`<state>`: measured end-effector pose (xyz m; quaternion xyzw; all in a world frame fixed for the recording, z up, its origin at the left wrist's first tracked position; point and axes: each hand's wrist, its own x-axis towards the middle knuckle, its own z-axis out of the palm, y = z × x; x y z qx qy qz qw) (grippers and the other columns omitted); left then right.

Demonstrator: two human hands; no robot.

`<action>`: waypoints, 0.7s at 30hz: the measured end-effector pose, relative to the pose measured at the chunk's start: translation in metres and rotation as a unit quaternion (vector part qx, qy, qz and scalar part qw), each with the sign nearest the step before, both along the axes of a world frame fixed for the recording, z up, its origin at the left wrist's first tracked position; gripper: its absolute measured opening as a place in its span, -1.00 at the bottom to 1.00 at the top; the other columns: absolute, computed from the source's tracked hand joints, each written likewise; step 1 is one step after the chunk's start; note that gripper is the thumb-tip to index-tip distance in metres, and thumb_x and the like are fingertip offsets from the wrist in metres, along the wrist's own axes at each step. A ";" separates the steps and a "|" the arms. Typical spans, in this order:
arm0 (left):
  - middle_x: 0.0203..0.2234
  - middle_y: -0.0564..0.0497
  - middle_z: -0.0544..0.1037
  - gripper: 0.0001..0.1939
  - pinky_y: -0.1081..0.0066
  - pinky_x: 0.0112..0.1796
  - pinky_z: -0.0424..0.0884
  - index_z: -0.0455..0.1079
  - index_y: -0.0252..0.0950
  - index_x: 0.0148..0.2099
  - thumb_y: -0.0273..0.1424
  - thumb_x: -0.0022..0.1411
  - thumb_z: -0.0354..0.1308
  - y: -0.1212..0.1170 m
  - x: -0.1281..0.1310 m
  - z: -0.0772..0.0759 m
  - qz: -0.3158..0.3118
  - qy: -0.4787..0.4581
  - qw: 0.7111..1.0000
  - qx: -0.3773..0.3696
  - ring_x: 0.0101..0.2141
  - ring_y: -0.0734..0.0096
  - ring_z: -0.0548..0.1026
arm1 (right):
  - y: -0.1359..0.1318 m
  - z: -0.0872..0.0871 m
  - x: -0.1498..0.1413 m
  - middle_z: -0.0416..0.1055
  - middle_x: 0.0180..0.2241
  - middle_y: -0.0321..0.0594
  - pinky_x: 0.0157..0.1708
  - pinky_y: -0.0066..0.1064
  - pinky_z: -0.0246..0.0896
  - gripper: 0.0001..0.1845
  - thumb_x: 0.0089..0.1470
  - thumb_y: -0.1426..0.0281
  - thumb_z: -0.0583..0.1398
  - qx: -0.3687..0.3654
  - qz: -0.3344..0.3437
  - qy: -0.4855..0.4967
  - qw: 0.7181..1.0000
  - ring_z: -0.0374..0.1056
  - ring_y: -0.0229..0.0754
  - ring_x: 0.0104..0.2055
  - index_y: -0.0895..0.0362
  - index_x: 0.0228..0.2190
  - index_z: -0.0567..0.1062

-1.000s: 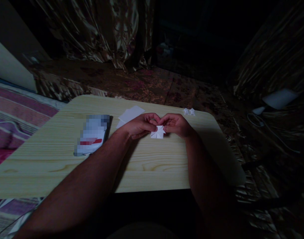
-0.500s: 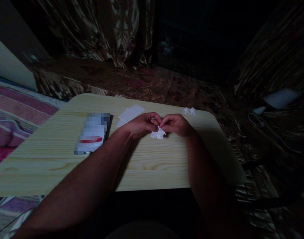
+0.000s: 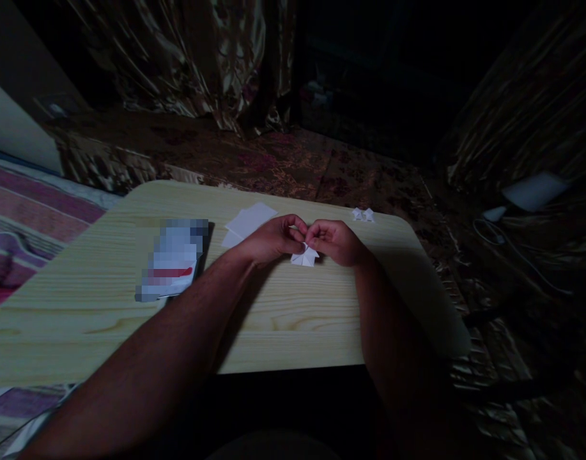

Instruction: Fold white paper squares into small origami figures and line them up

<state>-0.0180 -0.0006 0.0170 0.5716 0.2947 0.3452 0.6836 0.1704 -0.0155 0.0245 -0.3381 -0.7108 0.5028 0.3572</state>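
A small white folded paper (image 3: 303,258) with crease lines is pinched between my two hands above the table. My left hand (image 3: 279,240) grips its upper left part with thumb and fingers. On the upper right part, the thumb and forefinger of my right hand (image 3: 335,241) press together. The fingertips of both hands nearly meet and hide the paper's top edge. Two small folded white paper pieces (image 3: 362,214) lie side by side near the table's far edge. Behind my left hand rest flat white paper sheets (image 3: 251,219), partly overlapping.
The light wood table (image 3: 293,348) has rounded corners. A blurred-out packet or box (image 3: 170,262) with a red mark lies left of my left forearm. A white lamp-like object (image 3: 535,191) with a cable stands beyond the right side. Striped bedding (image 3: 29,211) is at the left.
The view has shifted slightly. Both hands keep their pinch on the folded paper, with only slight finger movement.
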 end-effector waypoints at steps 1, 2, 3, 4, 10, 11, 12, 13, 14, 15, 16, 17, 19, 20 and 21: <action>-0.56 0.12 0.48 -0.61 0.58 -0.53 0.19 0.31 -0.33 -0.27 -0.63 -0.22 0.27 0.000 0.000 0.001 0.007 0.001 1.000 -0.001 -0.59 0.61 0.38 | 0.000 0.000 -0.001 0.36 -0.52 -0.31 -0.47 -0.50 0.17 -0.79 -0.04 0.31 0.24 0.002 -0.005 -0.001 1.000 0.25 -0.34 -0.49 0.21 -0.40 0.41; -0.57 0.13 0.48 -0.61 0.58 -0.53 0.18 0.30 -0.32 -0.27 -0.63 -0.22 0.27 -0.001 0.000 0.001 0.014 0.001 1.000 -0.003 -0.60 0.62 0.36 | 0.000 0.000 -0.001 0.36 -0.51 -0.30 -0.47 -0.50 0.17 -0.79 -0.04 0.31 0.24 0.004 -0.011 -0.003 1.000 0.26 -0.34 -0.48 0.20 -0.40 0.41; -0.58 0.14 0.48 -0.61 0.58 -0.54 0.17 0.30 -0.32 -0.27 -0.62 -0.22 0.27 -0.002 0.001 0.002 0.022 0.000 1.000 -0.005 -0.61 0.62 0.35 | 0.000 0.000 -0.002 0.37 -0.51 -0.30 -0.48 -0.50 0.17 -0.80 -0.04 0.32 0.24 0.006 -0.018 -0.006 1.000 0.26 -0.33 -0.48 0.20 -0.40 0.41; -0.58 0.14 0.47 -0.61 0.58 -0.54 0.17 0.30 -0.32 -0.27 -0.62 -0.22 0.27 -0.002 0.001 0.002 0.029 -0.001 1.000 -0.007 -0.62 0.63 0.35 | 0.000 0.000 -0.002 0.37 -0.51 -0.30 -0.48 -0.50 0.16 -0.81 -0.04 0.32 0.23 0.009 -0.027 -0.009 1.000 0.27 -0.33 -0.49 0.20 -0.41 0.42; -0.60 0.14 0.47 -0.62 0.56 -0.53 0.20 0.30 -0.31 -0.30 -0.59 -0.24 0.29 -0.003 0.003 0.002 0.048 0.007 0.999 -0.021 -0.63 0.60 0.35 | 0.001 -0.002 -0.003 0.37 -0.53 -0.31 -0.52 -0.52 0.15 -0.83 -0.05 0.32 0.22 0.026 -0.066 -0.028 0.997 0.27 -0.34 -0.51 0.19 -0.43 0.42; -0.60 0.14 0.47 -0.62 0.56 -0.53 0.20 0.30 -0.31 -0.30 -0.60 -0.25 0.29 -0.003 0.004 0.002 0.047 0.008 0.999 -0.022 -0.63 0.60 0.36 | 0.001 -0.002 -0.003 0.37 -0.53 -0.31 -0.52 -0.52 0.15 -0.83 -0.05 0.32 0.22 0.029 -0.069 -0.033 0.997 0.27 -0.34 -0.51 0.19 -0.43 0.42; -0.61 0.15 0.47 -0.62 0.56 -0.53 0.21 0.30 -0.31 -0.31 -0.60 -0.25 0.29 -0.003 0.004 0.002 0.047 0.010 0.999 -0.022 -0.63 0.60 0.36 | 0.002 -0.003 -0.003 0.37 -0.53 -0.31 -0.52 -0.52 0.15 -0.83 -0.05 0.32 0.22 0.032 -0.071 -0.038 0.996 0.27 -0.34 -0.51 0.19 -0.43 0.42; -0.62 0.15 0.46 -0.62 0.56 -0.53 0.21 0.30 -0.31 -0.31 -0.61 -0.26 0.29 -0.003 0.004 0.002 0.046 0.012 0.999 -0.022 -0.63 0.60 0.36 | 0.002 -0.004 -0.003 0.37 -0.53 -0.30 -0.52 -0.52 0.14 -0.83 -0.04 0.32 0.22 0.037 -0.072 -0.043 0.996 0.26 -0.34 -0.52 0.19 -0.43 0.42; -0.62 0.15 0.46 -0.62 0.56 -0.53 0.20 0.30 -0.31 -0.31 -0.61 -0.26 0.29 -0.003 0.004 0.003 0.045 0.014 0.999 -0.023 -0.63 0.60 0.36 | 0.002 -0.005 -0.004 0.37 -0.53 -0.30 -0.52 -0.52 0.14 -0.82 -0.04 0.32 0.21 0.041 -0.074 -0.046 0.995 0.26 -0.34 -0.52 0.20 -0.43 0.42; -0.63 0.16 0.46 -0.61 0.56 -0.54 0.21 0.29 -0.31 -0.31 -0.61 -0.26 0.29 -0.004 0.004 0.003 0.044 0.016 0.999 -0.025 -0.63 0.60 0.36 | 0.002 -0.006 -0.004 0.36 -0.53 -0.31 -0.53 -0.52 0.14 -0.82 -0.04 0.32 0.21 0.044 -0.076 -0.047 0.995 0.25 -0.35 -0.52 0.20 -0.43 0.42; -0.63 0.16 0.46 -0.61 0.56 -0.54 0.21 0.29 -0.31 -0.31 -0.61 -0.26 0.29 -0.004 0.005 0.004 0.044 0.019 0.998 -0.027 -0.63 0.59 0.36 | 0.003 -0.006 -0.004 0.36 -0.53 -0.31 -0.53 -0.52 0.13 -0.82 -0.03 0.31 0.21 0.047 -0.077 -0.047 0.995 0.25 -0.35 -0.53 0.19 -0.43 0.42; -0.63 0.16 0.46 -0.61 0.56 -0.54 0.21 0.29 -0.31 -0.31 -0.61 -0.26 0.29 -0.004 0.004 0.004 0.046 0.021 0.998 -0.028 -0.64 0.60 0.36 | 0.003 -0.007 -0.004 0.36 -0.53 -0.31 -0.53 -0.52 0.13 -0.82 -0.03 0.31 0.20 0.049 -0.080 -0.047 0.994 0.24 -0.35 -0.53 0.19 -0.43 0.42; -0.62 0.16 0.47 -0.61 0.56 -0.54 0.22 0.29 -0.32 -0.31 -0.61 -0.27 0.29 -0.004 0.004 0.005 0.048 0.023 0.998 -0.027 -0.64 0.60 0.35 | 0.003 -0.007 -0.005 0.36 -0.53 -0.30 -0.53 -0.51 0.14 -0.81 -0.02 0.30 0.20 0.054 -0.087 -0.048 0.994 0.24 -0.35 -0.52 0.19 -0.43 0.43; -0.62 0.15 0.47 -0.61 0.56 -0.54 0.22 0.29 -0.32 -0.31 -0.60 -0.27 0.30 -0.004 0.004 0.004 0.048 0.021 0.998 -0.026 -0.64 0.60 0.35 | 0.003 -0.007 -0.005 0.36 -0.52 -0.30 -0.52 -0.51 0.14 -0.81 -0.03 0.30 0.20 0.057 -0.089 -0.051 0.993 0.24 -0.34 -0.52 0.20 -0.43 0.43; -0.61 0.15 0.47 -0.61 0.56 -0.54 0.23 0.29 -0.32 -0.31 -0.60 -0.26 0.30 -0.004 0.004 0.004 0.047 0.018 0.998 -0.025 -0.63 0.60 0.35 | 0.003 -0.007 -0.005 0.37 -0.52 -0.29 -0.52 -0.51 0.15 -0.81 -0.03 0.30 0.20 0.060 -0.092 -0.056 0.992 0.24 -0.34 -0.51 0.20 -0.43 0.44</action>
